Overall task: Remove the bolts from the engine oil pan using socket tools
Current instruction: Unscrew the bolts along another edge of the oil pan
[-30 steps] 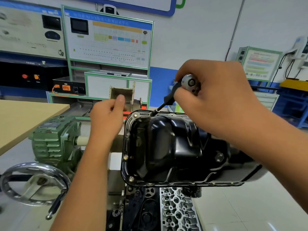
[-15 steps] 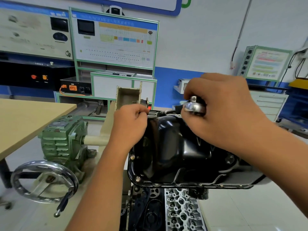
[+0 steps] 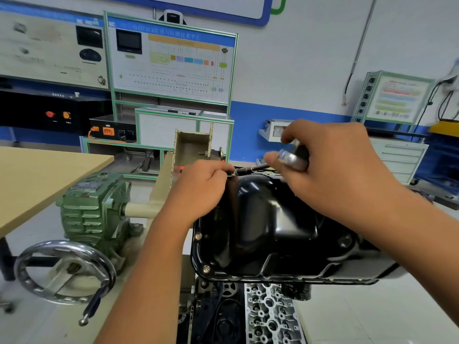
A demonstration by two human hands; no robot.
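Note:
A glossy black oil pan (image 3: 268, 224) faces me on the engine stand. Bolts (image 3: 198, 236) show along its left flange, another (image 3: 206, 269) at the lower left corner. My right hand (image 3: 332, 170) grips the chrome head of a ratchet (image 3: 289, 157) above the pan's top edge. Its extension bar (image 3: 248, 169) runs left and down toward the pan's top left corner. My left hand (image 3: 202, 186) is curled there, pinching the socket end of the bar. The bolt under the socket is hidden by my fingers.
A green gearbox (image 3: 94, 207) with a chrome handwheel (image 3: 64, 271) stands left of the pan. A wooden table (image 3: 37, 180) lies at the far left. A cylinder head (image 3: 270, 316) shows below the pan. Training panels (image 3: 171, 60) and cabinets (image 3: 397, 157) line the back wall.
My left hand moved from the stand bracket right onto the socket end of the extension. My right hand lowered the ratchet so the bar lies flatter. The view shifted.

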